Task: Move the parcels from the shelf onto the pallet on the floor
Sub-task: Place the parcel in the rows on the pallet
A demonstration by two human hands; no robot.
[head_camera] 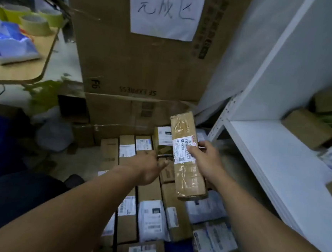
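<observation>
My right hand [204, 159] gripping long taped parcel [189, 180] mid-length, my left hand [150, 169] loose-fingered, empty, above floor parcels [173, 217], white shelf [279, 156] alongside

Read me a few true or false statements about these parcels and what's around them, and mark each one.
1. The right hand holds a long taped parcel. True.
2. The white shelf has nothing on it. False: brown boxes lie toward its back.
3. A paper sign is stuck on the big cardboard box. True.
4. The tape rolls lie on the floor. False: they sit on the table at the left.
</observation>
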